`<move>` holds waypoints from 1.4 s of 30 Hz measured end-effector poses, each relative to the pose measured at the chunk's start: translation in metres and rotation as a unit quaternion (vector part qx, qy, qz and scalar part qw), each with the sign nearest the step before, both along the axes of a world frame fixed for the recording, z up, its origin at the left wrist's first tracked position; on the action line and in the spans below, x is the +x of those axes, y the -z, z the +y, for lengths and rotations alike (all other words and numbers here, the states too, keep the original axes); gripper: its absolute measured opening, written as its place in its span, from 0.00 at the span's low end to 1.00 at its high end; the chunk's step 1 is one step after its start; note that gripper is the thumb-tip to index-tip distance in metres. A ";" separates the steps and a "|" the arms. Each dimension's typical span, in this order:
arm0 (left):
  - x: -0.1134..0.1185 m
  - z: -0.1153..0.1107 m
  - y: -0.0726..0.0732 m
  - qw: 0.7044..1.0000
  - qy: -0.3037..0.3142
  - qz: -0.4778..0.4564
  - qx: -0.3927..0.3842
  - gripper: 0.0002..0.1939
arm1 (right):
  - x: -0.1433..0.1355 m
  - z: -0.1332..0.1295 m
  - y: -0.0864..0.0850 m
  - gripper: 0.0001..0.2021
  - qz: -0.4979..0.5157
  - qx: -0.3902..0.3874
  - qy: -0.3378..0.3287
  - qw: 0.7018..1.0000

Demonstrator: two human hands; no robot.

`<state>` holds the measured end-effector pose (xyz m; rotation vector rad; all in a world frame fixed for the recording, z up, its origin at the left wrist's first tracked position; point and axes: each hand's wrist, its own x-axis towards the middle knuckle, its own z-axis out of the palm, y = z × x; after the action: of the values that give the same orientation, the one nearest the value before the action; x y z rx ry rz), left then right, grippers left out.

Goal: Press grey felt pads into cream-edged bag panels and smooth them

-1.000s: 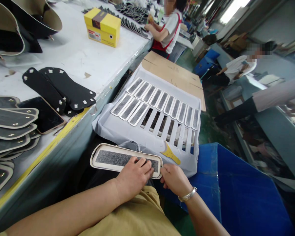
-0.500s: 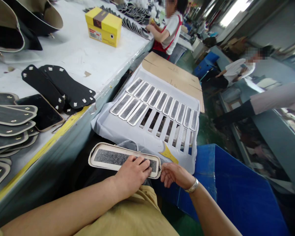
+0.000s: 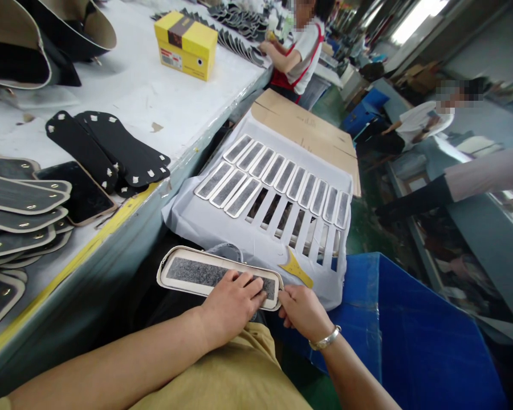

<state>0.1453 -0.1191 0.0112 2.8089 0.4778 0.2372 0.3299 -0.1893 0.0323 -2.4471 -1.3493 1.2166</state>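
Note:
A long piece with rounded ends, a cream rim and a dark grey speckled strip (image 3: 192, 272), lies across my lap. My left hand (image 3: 235, 299) rests on its right half, fingers bent over the strip and pressing it. At the piece's right end, my right hand (image 3: 301, 310) pinches the rim, its fingers closed and partly hidden behind the edge. Beyond it, a grey cloth-covered board (image 3: 183, 210) carries rows of similar strips (image 3: 239, 197) and has a line of open slots. A yellow flat tool (image 3: 297, 267) lies on the board's near edge.
At left, a white table (image 3: 132, 85) holds a yellow box (image 3: 186, 48), black panels (image 3: 123, 148), stacked grey panels (image 3: 21, 196) and a phone (image 3: 79, 193). A blue bin (image 3: 427, 330) stands at right. A person in a red apron (image 3: 299, 62) works at the table's far side; others are farther right.
My right hand has moved slightly left, and its fingers have closed on the right end of the piece. The view has shifted a little.

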 end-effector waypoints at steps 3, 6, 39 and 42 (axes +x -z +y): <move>0.000 0.000 0.000 1.000 -0.001 0.001 0.002 0.12 | 0.000 0.001 0.001 0.14 0.000 0.000 0.007 1.000; 0.001 0.001 -0.001 1.000 -0.001 0.001 0.003 0.12 | 0.002 0.003 0.002 0.14 0.017 -0.016 0.033 0.999; 0.002 0.003 0.002 1.000 -0.013 0.006 -0.014 0.11 | 0.039 0.002 0.043 0.23 0.382 -0.011 0.091 0.919; 0.003 0.003 0.005 1.000 -0.003 0.008 -0.026 0.12 | 0.031 0.006 0.026 0.22 0.277 -0.023 0.073 0.958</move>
<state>0.1487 -0.1161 0.0062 2.7605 0.4896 0.2014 0.3605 -0.1831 0.0060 -1.9548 -0.9716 1.7270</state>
